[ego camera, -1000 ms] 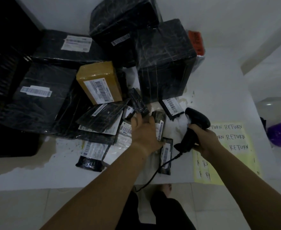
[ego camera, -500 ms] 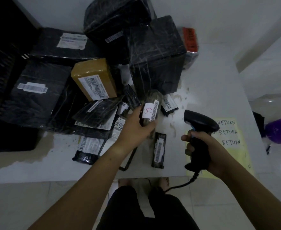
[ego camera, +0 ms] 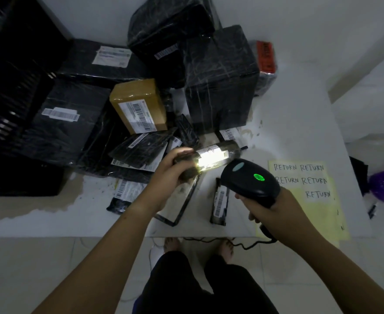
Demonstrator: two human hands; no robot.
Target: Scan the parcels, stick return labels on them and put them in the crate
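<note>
Fingers (ego camera: 183, 152) of the left hand (ego camera: 170, 172) curl round one end of a small dark parcel (ego camera: 230, 148), its white label (ego camera: 209, 157) glaring bright. The parcel juts toward three o'clock above the worktop (ego camera: 288, 123). The right hand (ego camera: 270, 211) grips the scanner (ego camera: 250, 177) at five o'clock.

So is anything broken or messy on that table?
Yes. The table's white top is worn away at its front left, showing a brown patch. The small parcels lie in a tilted, overlapping heap. The held parcel only glows from scanner light.

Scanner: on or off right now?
On. A green light glows on the scanner, and its beam brightens the label on the held parcel.
</note>
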